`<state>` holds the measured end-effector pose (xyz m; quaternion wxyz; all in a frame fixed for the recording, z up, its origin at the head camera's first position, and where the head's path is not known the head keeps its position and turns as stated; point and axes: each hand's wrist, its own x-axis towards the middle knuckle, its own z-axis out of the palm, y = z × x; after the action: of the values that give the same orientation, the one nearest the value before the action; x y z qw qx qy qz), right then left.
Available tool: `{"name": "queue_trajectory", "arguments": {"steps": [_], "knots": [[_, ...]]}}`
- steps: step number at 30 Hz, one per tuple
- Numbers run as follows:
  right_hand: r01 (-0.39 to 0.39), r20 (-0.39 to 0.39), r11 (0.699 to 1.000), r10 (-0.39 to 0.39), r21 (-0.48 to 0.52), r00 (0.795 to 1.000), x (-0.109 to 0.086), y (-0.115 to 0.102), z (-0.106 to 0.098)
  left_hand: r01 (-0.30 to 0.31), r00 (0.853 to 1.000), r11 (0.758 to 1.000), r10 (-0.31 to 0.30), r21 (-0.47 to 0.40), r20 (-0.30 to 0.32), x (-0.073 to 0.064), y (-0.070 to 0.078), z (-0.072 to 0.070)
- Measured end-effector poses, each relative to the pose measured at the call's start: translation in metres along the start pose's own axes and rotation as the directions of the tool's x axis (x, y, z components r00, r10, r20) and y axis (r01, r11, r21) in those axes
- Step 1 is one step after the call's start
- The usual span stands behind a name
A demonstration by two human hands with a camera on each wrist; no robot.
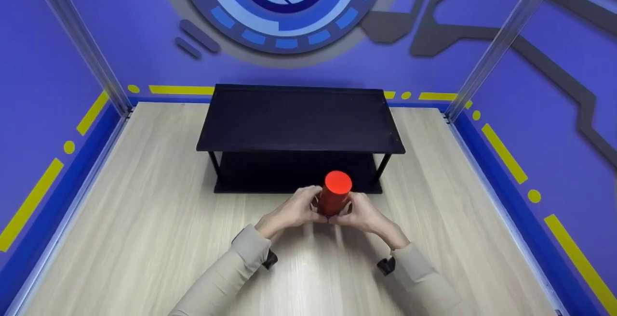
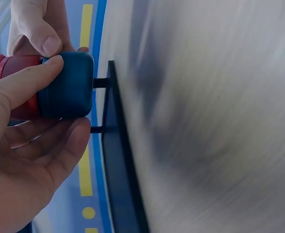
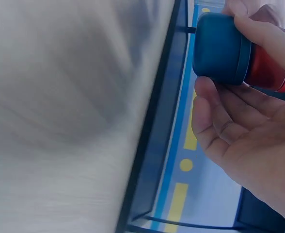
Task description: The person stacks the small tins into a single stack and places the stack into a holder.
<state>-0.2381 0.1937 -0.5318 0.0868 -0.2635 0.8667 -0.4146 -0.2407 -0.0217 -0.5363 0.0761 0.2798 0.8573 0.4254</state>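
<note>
Both hands hold a red cylindrical container upright over the table, close in front of the black two-tier shelf. Its flat red top faces up in the head view. The wrist views show a dark teal lower end, like a cap or base. My left hand grips the left side, its thumb lying across the teal end and fingers curled underneath. From the other side, my right hand holds it likewise, with thumb and fingers around the teal part. Some fingers are hidden behind the container in the head view.
The shelf's lower board sits just beyond the hands, with thin posts holding up the top board. Blue printed walls close in the wooden table at the back and sides.
</note>
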Motion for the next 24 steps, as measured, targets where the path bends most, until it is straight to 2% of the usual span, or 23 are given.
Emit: {"name": "queue_trajectory", "arguments": {"steps": [9, 24], "knots": [[0.058, -0.007, 0.997, -0.059, -0.052, 0.998, 0.013, -0.02, -0.016, -0.017, 1.0, 1.0, 0.017, 0.019, 0.003, 0.003, 0.014, -0.026], [0.119, 0.014, 0.991, -0.118, -0.053, 0.993, 0.03, -0.058, -0.046, -0.103, 0.995, 0.995, 0.103, 0.013, 0.001, 0.008, 0.042, -0.07]]}}
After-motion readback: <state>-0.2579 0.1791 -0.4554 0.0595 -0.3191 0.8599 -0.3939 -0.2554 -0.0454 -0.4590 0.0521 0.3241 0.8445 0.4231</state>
